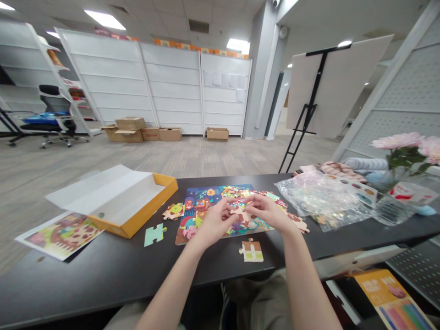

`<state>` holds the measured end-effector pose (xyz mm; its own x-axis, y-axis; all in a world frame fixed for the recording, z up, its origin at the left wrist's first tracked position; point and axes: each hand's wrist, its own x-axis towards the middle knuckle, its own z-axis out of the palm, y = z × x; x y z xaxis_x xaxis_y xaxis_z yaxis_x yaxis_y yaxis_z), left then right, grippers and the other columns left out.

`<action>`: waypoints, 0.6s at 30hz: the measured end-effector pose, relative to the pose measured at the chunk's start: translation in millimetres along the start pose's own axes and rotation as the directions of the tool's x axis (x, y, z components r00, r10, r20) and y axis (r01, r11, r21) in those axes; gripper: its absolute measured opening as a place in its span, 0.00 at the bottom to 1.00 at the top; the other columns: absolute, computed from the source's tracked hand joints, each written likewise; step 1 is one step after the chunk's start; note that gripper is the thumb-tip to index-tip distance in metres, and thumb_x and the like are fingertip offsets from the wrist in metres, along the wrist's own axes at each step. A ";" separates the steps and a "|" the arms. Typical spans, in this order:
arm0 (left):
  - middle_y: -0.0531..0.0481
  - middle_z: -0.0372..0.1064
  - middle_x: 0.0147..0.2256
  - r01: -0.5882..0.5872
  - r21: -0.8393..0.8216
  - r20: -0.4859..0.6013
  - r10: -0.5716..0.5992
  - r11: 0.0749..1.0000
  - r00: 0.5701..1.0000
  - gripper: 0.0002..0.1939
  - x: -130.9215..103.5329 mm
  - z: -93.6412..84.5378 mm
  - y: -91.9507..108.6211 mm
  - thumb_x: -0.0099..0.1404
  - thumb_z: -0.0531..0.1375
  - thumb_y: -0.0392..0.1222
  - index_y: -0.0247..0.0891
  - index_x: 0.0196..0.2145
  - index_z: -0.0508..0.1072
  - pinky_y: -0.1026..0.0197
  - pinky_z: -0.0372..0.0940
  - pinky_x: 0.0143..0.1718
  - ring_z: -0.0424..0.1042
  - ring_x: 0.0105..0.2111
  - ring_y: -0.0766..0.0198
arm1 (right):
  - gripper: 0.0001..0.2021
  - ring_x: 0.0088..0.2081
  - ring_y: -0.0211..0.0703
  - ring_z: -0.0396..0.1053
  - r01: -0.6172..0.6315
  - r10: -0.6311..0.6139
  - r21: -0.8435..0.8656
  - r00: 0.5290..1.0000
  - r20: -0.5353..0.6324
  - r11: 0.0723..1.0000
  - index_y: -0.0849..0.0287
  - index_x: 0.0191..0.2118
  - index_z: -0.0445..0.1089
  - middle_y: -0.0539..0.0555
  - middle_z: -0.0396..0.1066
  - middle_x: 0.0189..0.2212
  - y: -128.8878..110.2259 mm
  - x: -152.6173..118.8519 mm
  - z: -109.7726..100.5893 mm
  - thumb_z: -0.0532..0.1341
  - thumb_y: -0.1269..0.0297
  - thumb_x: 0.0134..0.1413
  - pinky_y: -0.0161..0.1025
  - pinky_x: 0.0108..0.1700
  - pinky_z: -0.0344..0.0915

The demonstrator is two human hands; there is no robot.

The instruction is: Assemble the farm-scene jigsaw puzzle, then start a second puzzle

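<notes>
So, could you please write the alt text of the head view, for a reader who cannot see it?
A person's hands meet above a colourful picture on a black table, seemingly holding a puzzle piece. Loose pieces lie nearby, with an open yellow box at left and a clear plastic bag at right.

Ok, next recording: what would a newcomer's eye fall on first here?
Probably the bright puzzle in the middle of the dark table, with the left hand and right hand over it. Then the open yellow box to its left. The pink flowers at the picture's right edge also stand out.
</notes>
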<state>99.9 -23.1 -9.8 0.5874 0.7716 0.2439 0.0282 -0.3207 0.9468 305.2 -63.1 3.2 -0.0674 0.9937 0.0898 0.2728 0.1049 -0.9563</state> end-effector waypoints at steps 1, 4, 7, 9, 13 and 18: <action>0.51 0.72 0.36 0.005 -0.013 -0.025 -0.005 1.000 1.000 0.20 0.7 0.2 -0.5 0.62 0.62 0.40 0.38 0.52 0.67 0.63 0.70 0.33 0.74 0.30 0.67 | 0.18 0.24 0.35 0.65 -0.020 0.020 -0.009 1.000 0.004 1.000 0.60 0.40 0.71 0.46 0.68 0.22 -0.9 -2.3 -0.6 0.68 0.51 0.49 0.33 0.27 0.59; 0.47 0.71 0.42 0.018 -0.053 -0.145 -0.025 0.998 0.989 0.21 3.7 1.5 -2.2 0.60 0.63 0.42 0.37 0.51 0.66 0.64 0.71 0.32 0.75 0.30 0.68 | 0.20 0.23 0.35 0.65 -0.070 0.071 -0.018 0.996 0.048 0.997 0.61 0.40 0.71 0.46 0.68 0.19 -6.1 -8.9 1.2 0.69 0.51 0.47 0.33 0.26 0.58; 0.47 0.71 0.42 0.032 -0.106 -0.230 -0.055 0.994 0.972 0.23 5.5 2.6 -2.0 0.58 0.65 0.45 0.37 0.49 0.66 0.65 0.70 0.28 0.75 0.29 0.68 | 0.20 0.26 0.39 0.69 -0.083 0.086 -0.026 0.985 0.147 0.996 0.60 0.43 0.71 0.47 0.71 0.21 -12.8 -11.0 9.1 0.70 0.54 0.46 0.34 0.29 0.62; 0.50 0.72 0.36 0.055 -0.136 -0.215 -0.084 0.989 0.973 0.25 5.4 2.7 -1.2 0.56 0.67 0.47 0.37 0.49 0.65 0.67 0.68 0.25 0.75 0.27 0.67 | 0.19 0.32 0.41 0.73 -0.032 0.038 -0.045 0.988 0.152 0.998 0.59 0.43 0.72 0.51 0.76 0.30 -16.3 -9.1 16.2 0.70 0.55 0.47 0.36 0.34 0.66; 0.53 0.72 0.30 0.072 -0.141 -0.194 -0.099 0.987 0.976 0.27 5.0 1.6 -1.6 0.56 0.68 0.48 0.36 0.49 0.65 0.66 0.67 0.24 0.74 0.25 0.65 | 0.18 0.35 0.43 0.74 0.032 -0.027 -0.057 0.995 0.094 0.998 0.59 0.45 0.72 0.54 0.77 0.37 -17.2 -2.8 28.4 0.68 0.59 0.49 0.39 0.37 0.69; 0.49 0.74 0.39 0.013 -0.020 -0.172 -0.016 1.000 0.985 0.22 0.9 -0.7 -1.3 0.60 0.65 0.48 0.38 0.49 0.67 0.60 0.71 0.37 0.77 0.34 0.62 | 0.11 0.28 0.39 0.72 -0.044 0.051 -0.094 0.996 0.073 0.995 0.58 0.38 0.71 0.51 0.75 0.27 -13.5 -5.5 24.5 0.65 0.57 0.52 0.35 0.31 0.67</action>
<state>99.8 -21.6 -10.6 0.4392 0.8597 0.2609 0.0195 -0.2995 0.9539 278.4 -71.0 8.8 -0.1233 0.9922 0.0201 0.3646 0.0641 -0.9289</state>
